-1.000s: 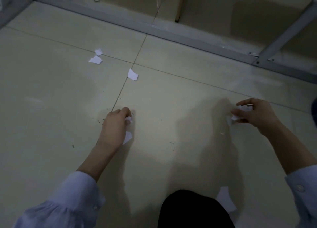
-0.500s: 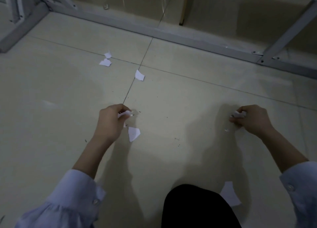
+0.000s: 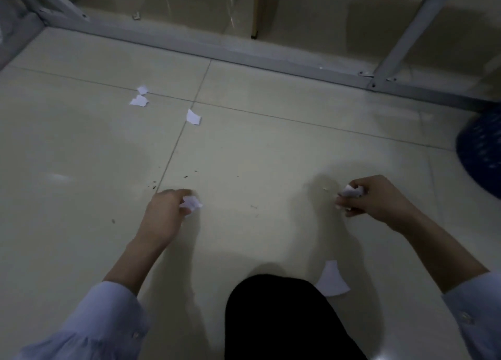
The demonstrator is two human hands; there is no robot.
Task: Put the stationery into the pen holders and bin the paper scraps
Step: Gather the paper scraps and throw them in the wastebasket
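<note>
My left hand (image 3: 165,213) is low over the tiled floor and pinches white paper scraps (image 3: 192,203) in its curled fingers. My right hand (image 3: 376,198) holds a small bunch of white scraps (image 3: 352,191) at its fingertips. Loose white scraps lie on the floor: a pair (image 3: 139,98) at the far left, one (image 3: 193,117) on the tile joint, and a larger one (image 3: 332,279) near my knee. A dark blue bin (image 3: 481,153) shows at the right edge.
My dark-clad knee (image 3: 282,319) fills the bottom centre. A grey metal frame rail (image 3: 244,58) runs across the far floor, with angled legs at the far left and far right. Small dark specks dot the tiles by my left hand.
The scrap that lay on the floor beside my left hand is now in that hand. Both hands sit lower in the view, and the blue bin has come into sight at the right.
</note>
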